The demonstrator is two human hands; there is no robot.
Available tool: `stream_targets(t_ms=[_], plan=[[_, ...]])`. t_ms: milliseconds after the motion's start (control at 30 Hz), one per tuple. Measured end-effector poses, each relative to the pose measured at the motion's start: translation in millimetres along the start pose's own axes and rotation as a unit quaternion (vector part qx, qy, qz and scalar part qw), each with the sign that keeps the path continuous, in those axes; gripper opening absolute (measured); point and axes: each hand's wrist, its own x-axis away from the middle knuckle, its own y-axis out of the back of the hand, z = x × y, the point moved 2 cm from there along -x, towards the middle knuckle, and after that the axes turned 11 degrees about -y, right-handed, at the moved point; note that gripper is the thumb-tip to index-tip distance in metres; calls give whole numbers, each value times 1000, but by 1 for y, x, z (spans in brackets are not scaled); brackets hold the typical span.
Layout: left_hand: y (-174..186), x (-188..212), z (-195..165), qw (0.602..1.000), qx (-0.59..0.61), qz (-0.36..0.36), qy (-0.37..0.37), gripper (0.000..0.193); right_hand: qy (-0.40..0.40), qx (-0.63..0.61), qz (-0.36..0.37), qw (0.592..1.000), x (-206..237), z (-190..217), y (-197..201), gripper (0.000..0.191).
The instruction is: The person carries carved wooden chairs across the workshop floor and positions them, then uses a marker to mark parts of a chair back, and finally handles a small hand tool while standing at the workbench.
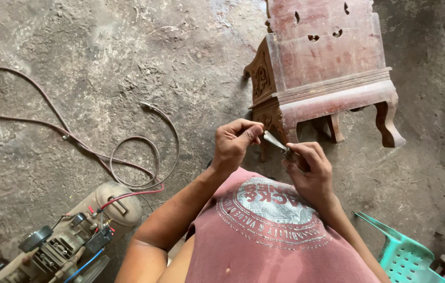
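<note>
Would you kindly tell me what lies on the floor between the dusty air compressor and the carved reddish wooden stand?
In the head view, a looped reddish-brown hose lies there on the concrete floor.

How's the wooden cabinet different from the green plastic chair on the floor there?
The wooden cabinet is dull reddish brown with carved trim, pierced cut-outs and curved legs; the green plastic chair is bright turquoise with a perforated surface. The cabinet shows almost whole, just beyond the left hand and right hand; the chair is cut off at the bottom right corner. Both sit on the concrete floor.
</note>
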Motion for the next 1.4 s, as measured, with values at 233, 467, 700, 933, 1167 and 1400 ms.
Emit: stream_targets(t_ms=[233, 467, 700, 933, 1167, 1400], plan=[[38, -19, -14, 990, 89, -8, 112, 19, 193, 136, -103, 966, -45, 25, -29, 45], [62, -65, -33, 994, -29, -66, 86, 10, 245, 137, -60, 958, -113, 37, -64, 40], [105, -172, -35, 923, -365, -83, -88, 12, 269, 95, -28, 958, -243, 24, -105, 36], [140, -381, -19, 854, -485, -93, -162, 14, 309, 63, -27, 949, -465, 16, -139, 32], [144, -574, -40, 853, -498, -94, -126, 19, 335, 71, -25, 939, -658, 54, -112, 30], [163, -775, -9, 859, -490, -66, -130, 24, 316, 89, -36, 944, -849, 38, -107, 35]])
